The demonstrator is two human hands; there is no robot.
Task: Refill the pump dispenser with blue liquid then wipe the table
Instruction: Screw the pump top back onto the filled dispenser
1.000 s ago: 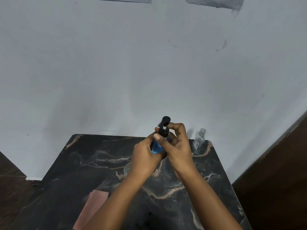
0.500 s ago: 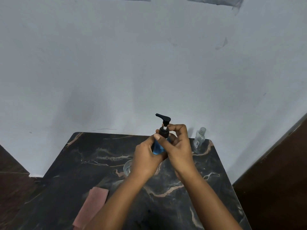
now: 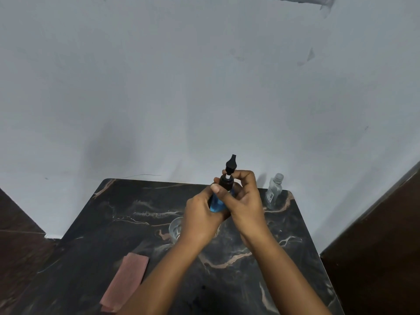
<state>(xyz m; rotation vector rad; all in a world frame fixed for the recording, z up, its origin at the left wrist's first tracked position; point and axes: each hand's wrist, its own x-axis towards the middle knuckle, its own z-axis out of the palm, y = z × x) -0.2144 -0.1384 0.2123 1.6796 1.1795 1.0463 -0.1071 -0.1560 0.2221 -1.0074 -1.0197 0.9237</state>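
**Dim, soft light and a wide-angle bend**

The scene is dim and evenly lit, with no hard glare. The grey wall (image 3: 204,87) carries faint, soft-edged shadows, one smudgy patch at lower left. The dark marble counter (image 3: 136,212) swallows light, showing only a dull sheen. Straight edges bow toward the frame's corners. Detail is slightly soft throughout; the clear bottle (image 3: 273,189) looks hazy.

Pump dispenser (image 3: 221,192): small bottle, blue liquid visible in the lower body, black collar and black pump head on a white stem. It is held above the dark marbled surface (image 3: 127,214), tilted slightly, nozzle pointing away. Cloth (image 3: 125,284): pink-brown, folded, flat at the near left. Clear bottle (image 3: 273,191): uncapped, upright, far right corner.
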